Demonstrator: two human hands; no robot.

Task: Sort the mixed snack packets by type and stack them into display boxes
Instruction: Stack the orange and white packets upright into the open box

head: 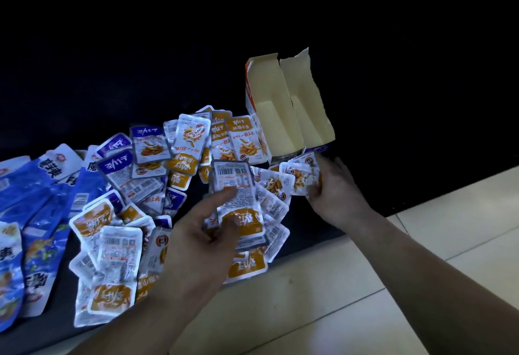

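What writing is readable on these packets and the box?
"劲仔": orange packet beside the display box.
"一秒上头": same packet, lower down.
"魔芋爽", probably: blue packet.
Back-label packet held in the left hand: print too small.
Fanned packets held in the right hand: blurred.
Display box: lettering unreadable.

Small packets: glossy plastic film with silvery, foil-like borders. They are lightly crinkled and throw back glare where the light strikes. Blue packets: larger, of the same shiny film, more heavily creased and rumpled. Display box: thin cardboard, bare matt cream inside and glossy print outside, with one flap edge roughly torn. Dark surface beneath: black and matt, material not discernible. Floor tiles: pale and smooth with a faint sheen, separated by thin joints.
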